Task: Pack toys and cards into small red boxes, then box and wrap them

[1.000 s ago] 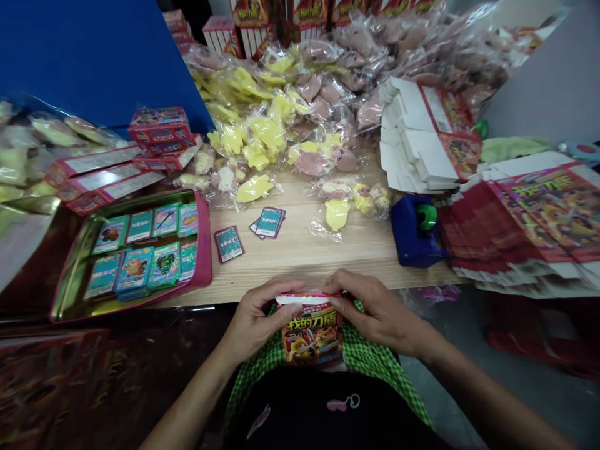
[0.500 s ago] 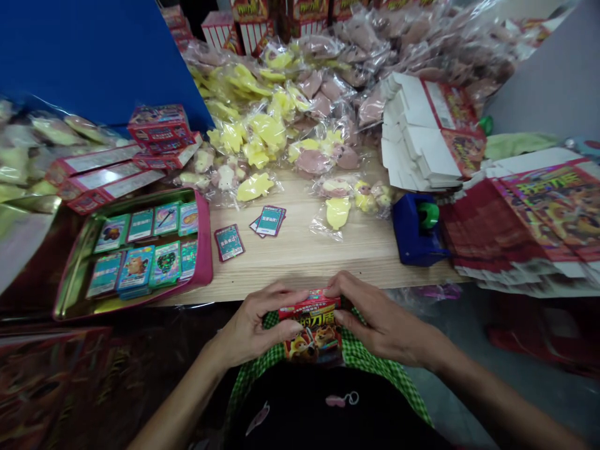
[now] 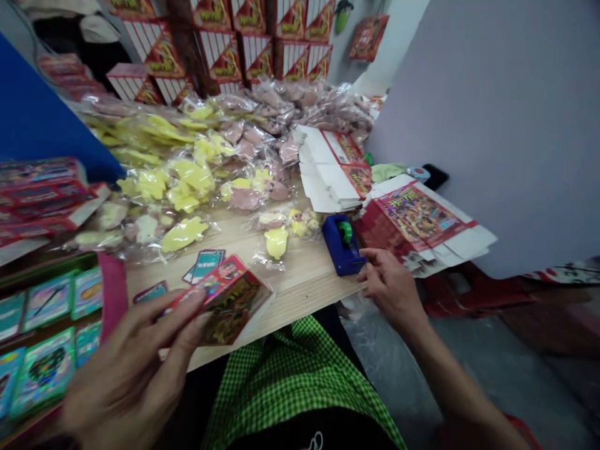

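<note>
My left hand hangs low at the left, holding a red printed cardboard box by its side, tilted over the wooden table. My right hand holds nothing, its fingers apart at the table's right edge. Just beyond those fingers stands a blue tape dispenser with a green core. A few teal cards lie on the wood just past the box, partly hidden by it.
A metal tray of shiny cards sits under my left hand. Plastic bags of yellow and pink soft items heap along the table's back. Flat printed box blanks lie at right, before a lilac wall panel. Stacked red boxes stand behind.
The view has swung to the right and upward. The box has left the middle of my lap, carried left in my left hand. My right hand has let go and moved right to the dispenser.
</note>
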{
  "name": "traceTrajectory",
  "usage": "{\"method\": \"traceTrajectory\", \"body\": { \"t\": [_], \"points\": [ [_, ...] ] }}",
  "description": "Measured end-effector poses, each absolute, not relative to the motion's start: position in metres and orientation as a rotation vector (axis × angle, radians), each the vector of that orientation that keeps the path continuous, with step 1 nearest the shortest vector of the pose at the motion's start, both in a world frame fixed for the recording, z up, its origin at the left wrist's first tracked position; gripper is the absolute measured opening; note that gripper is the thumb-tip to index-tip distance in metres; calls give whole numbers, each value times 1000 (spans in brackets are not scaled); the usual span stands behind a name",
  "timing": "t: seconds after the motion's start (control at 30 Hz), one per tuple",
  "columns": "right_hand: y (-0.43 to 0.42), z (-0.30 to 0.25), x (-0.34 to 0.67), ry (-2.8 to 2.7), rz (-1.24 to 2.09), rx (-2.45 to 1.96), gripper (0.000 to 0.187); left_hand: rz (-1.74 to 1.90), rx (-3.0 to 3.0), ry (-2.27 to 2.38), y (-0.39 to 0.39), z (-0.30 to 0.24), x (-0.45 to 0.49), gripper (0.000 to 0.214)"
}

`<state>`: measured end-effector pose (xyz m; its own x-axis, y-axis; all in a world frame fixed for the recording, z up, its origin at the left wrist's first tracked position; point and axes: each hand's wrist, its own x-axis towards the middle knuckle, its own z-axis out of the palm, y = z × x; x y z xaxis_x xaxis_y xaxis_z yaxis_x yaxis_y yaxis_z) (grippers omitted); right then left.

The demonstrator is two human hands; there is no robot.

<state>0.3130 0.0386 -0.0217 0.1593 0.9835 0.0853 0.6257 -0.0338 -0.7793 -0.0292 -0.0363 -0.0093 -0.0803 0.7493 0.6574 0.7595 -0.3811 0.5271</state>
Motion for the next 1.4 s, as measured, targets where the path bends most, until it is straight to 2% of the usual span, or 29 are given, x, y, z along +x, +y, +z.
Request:
{"method": "traceTrajectory", "body": {
  "t": [0.17, 0.3, 0.37, 0.5, 0.6, 0.7, 0.97, 1.13, 1.2, 1.4],
  "points": [
    [69, -38, 327, -1205, 967, -1959, 17, -1385, -2224, -1483, -17, -23, -11, 61],
    [76, -40, 321, -1134, 1058, -1870, 13, -1299, -2251, -1517, -22, -30, -17, 57],
    [73, -40, 321, -1111, 1089, -1791, 19, -1291, -2295, -1492, -26, -32, -19, 56],
    [65, -44, 323, -1035, 1183, -1639, 45, -1301, -2346, -1451, -27, -31, -13, 51],
    [62, -43, 325, -1001, 1203, -1611, 54, -1309, -2318, -1431, -25, -27, -5, 44],
    [61, -45, 328, -1030, 1140, -1607, 56, -1330, -2309, -1439, -24, -25, -2, 40],
    [44, -89, 325, -1248, 769, -1720, 40, -1335, -2250, -1532, -26, -24, -3, 34],
    [26, -57, 320, -1536, 424, -1723, 20, -1330, -2254, -1515, -26, -20, 1, 26],
    [19, -38, 303, -1657, 568, -1612, 17, -1340, -2271, -1506, -26, -18, 3, 24],
    [15, -2, 215, -1735, 1359, -906, 18, -1316, -2206, -1414, -26, -15, 7, 18]
  ]
}}
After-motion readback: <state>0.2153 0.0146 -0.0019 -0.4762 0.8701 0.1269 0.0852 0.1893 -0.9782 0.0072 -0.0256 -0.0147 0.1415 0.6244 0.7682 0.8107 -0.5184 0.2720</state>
